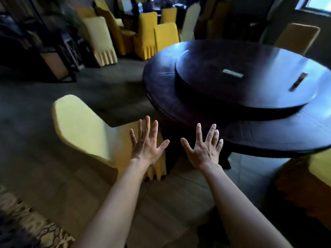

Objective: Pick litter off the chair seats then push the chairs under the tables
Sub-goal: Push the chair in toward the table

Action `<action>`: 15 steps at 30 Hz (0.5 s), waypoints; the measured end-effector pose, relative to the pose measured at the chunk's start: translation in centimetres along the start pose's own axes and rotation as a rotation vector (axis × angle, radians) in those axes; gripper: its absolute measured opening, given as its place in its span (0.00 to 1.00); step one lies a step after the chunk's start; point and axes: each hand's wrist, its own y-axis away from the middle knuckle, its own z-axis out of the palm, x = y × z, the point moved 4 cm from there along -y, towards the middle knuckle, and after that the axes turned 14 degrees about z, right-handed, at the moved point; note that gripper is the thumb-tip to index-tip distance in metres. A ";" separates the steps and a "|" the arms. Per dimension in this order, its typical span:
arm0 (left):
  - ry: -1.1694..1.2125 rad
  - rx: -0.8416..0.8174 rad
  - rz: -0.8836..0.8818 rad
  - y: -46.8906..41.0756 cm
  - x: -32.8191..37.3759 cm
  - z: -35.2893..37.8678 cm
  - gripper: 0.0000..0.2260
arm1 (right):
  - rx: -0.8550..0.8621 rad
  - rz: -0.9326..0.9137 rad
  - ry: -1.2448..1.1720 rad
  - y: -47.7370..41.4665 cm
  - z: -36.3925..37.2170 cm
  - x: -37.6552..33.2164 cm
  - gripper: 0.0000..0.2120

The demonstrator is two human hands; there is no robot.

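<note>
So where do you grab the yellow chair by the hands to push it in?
Probably the backrest's top edge on the yellow chair, coming from behind it, the side away from the round table. Its seat points toward the table, and the tall back gives a broad grip.

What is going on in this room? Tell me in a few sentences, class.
A person reaches both arms forward with fingers spread and nothing held. The left hand hovers over the seat of a yellow-covered chair. The right hand is out in front of the dark round table. The chair stands at the table's edge, its back well clear of it. The picture is blurred, so litter on the seat cannot be made out. Two small items lie on the turntable.
</note>
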 end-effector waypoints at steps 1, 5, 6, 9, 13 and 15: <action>-0.008 0.010 -0.028 0.7 -2.8 -0.9 0.39 | -0.010 -0.025 -0.003 0.3 0.7 -2.6 0.44; -0.039 0.044 -0.147 3.2 -14.1 -3.8 0.38 | -0.039 -0.069 0.023 1.8 4.2 -12.3 0.44; -0.045 0.046 -0.171 3.9 -16.9 -4.4 0.39 | -0.047 -0.072 0.031 2.2 5.3 -14.6 0.44; -0.060 0.043 -0.210 5.8 -24.9 -6.0 0.39 | -0.071 -0.075 0.043 3.5 8.1 -21.4 0.44; -0.049 0.035 -0.261 8.2 -33.8 -7.8 0.38 | -0.105 -0.110 0.035 5.6 11.2 -30.5 0.44; -0.045 0.026 -0.277 8.9 -36.9 -8.0 0.38 | -0.101 -0.123 0.036 6.2 12.5 -34.0 0.43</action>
